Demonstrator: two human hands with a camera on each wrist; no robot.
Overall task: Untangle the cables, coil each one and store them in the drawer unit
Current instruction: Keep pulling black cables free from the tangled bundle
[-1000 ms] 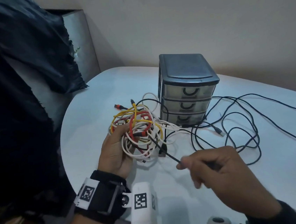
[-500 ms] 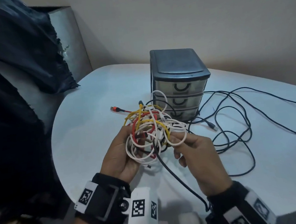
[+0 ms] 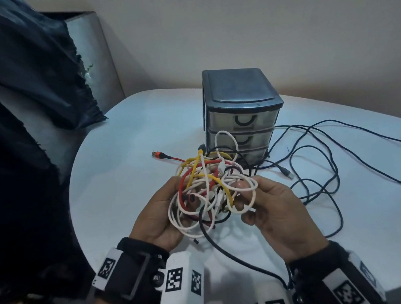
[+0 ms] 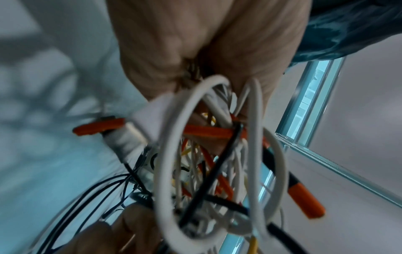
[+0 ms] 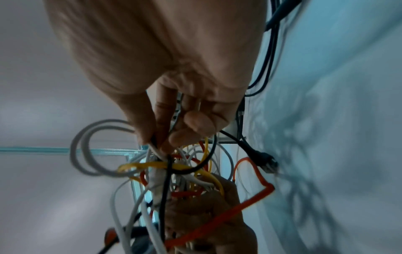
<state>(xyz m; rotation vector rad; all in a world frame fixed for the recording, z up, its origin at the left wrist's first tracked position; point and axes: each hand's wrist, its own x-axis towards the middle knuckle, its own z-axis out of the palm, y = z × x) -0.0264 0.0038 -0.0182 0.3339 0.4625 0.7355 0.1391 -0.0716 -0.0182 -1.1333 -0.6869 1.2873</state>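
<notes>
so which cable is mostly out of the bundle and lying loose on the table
The black cable: it sprawls in big loops over the table, right of the drawer unit. The white, red and yellow ones are bunched in the tangle between both hands.

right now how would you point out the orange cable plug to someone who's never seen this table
Find the dark three-drawer unit on the white table. In front of it both hands hold a cable tangle above the table. The orange cable plug sticks out of the tangle's upper left, the only orange-sleeved, metal-tipped end pointing away over bare table.
</notes>
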